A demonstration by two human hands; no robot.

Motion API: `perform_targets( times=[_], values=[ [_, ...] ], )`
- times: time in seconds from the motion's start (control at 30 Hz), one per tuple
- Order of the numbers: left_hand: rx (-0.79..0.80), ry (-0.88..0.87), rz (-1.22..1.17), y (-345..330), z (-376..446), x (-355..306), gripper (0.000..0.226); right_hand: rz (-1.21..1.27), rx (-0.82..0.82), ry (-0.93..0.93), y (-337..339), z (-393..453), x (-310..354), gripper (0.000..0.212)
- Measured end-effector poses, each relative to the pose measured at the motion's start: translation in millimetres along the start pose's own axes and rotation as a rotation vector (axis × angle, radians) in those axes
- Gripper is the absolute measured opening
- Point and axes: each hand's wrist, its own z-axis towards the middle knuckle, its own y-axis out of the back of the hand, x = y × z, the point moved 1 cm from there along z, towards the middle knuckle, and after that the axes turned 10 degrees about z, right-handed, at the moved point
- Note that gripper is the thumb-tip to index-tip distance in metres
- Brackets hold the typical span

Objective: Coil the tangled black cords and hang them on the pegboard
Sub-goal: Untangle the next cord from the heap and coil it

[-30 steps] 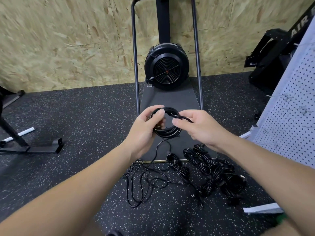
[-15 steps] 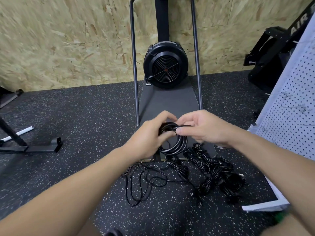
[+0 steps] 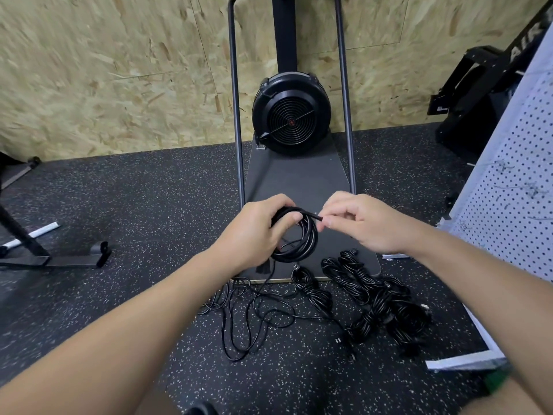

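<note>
My left hand grips a round coil of black cord, fingers wrapped through its top. My right hand pinches one strand of that same cord at the coil's upper right. A loose tail hangs from the coil down to a tangle of thin black cord on the floor. Several bundled black cords lie on the floor to the right of the tangle. The white pegboard leans at the right edge of the view.
A black fan machine on a dark platform with two upright metal bars stands straight ahead against the chipboard wall. Black equipment legs lie at the left. More black gear sits at the far right. The floor is speckled black rubber.
Both hands dropped lower with the coil, then steadied. My right hand has shifted from laying a loop over the coil to pinching a strand at its upper right.
</note>
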Motion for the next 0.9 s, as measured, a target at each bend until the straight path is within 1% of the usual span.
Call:
perform_targets(
  times=[0.03, 0.1, 0.17, 0.23, 0.3, 0.37, 0.43, 0.5, 0.63, 0.7, 0.73, 0.8, 0.83, 0.9],
  values=[
    [0.004, 0.001, 0.005, -0.7, -1.5, -1.0, 0.017, -0.071, -0.009, 0.008, -0.4, 0.7, -3.5, 0.020],
    [0.017, 0.005, -0.020, -3.2, -3.6, -4.1, 0.017, -0.117, -0.039, 0.039, -2.5, 3.1, -8.3, 0.017],
    [0.043, -0.002, -0.103, -5.8, -3.4, -7.3, 0.015, -0.109, -0.076, 0.083, -7.1, 4.8, -10.4, 0.017],
    [0.059, -0.006, -0.193, -7.2, -2.6, -9.9, 0.014, -0.045, -0.094, 0.072, -10.7, 6.2, -8.1, 0.022],
    [0.055, -0.014, -0.236, -7.2, -1.6, -11.8, 0.012, 0.061, -0.083, 0.029, -13.7, 6.3, -4.6, 0.027],
    [0.036, -0.035, -0.229, -8.3, -1.2, -14.7, 0.011, 0.217, -0.071, -0.001, -18.6, 5.1, -2.4, 0.028],
    [-0.009, -0.072, -0.143, -9.7, -0.4, -15.7, 0.014, 0.491, -0.042, -0.057, -26.0, 3.7, -0.1, 0.021],
    [-0.037, -0.101, -0.058, -9.4, 2.1, -13.2, 0.020, 0.721, 0.017, -0.100, -31.6, 2.7, -1.9, 0.028],
    [-0.038, -0.178, 0.060, -5.2, 2.4, -11.8, 0.024, 0.885, 0.140, -0.130, -29.5, 1.1, -4.9, 0.031],
    [-0.077, -0.189, 0.118, -6.2, 0.9, -11.7, 0.027, 0.944, 0.172, -0.118, -28.1, 0.7, -4.4, 0.045],
    [-0.099, -0.187, 0.146, -7.7, 0.4, -11.6, 0.029, 0.964, 0.180, -0.099, -29.0, 1.0, -3.6, 0.050],
    [-0.119, -0.199, 0.220, -13.1, -0.9, -10.0, 0.034, 0.931, 0.185, -0.089, -32.8, 3.0, -0.7, 0.045],
    [-0.112, -0.206, 0.239, -16.8, -2.2, -9.2, 0.036, 0.837, 0.171, -0.090, -35.2, 3.5, 1.2, 0.040],
    [-0.071, -0.187, 0.176, -22.6, -4.8, -8.0, 0.035, 0.585, 0.089, -0.102, -40.9, 2.8, 4.6, 0.026]
  ],
)
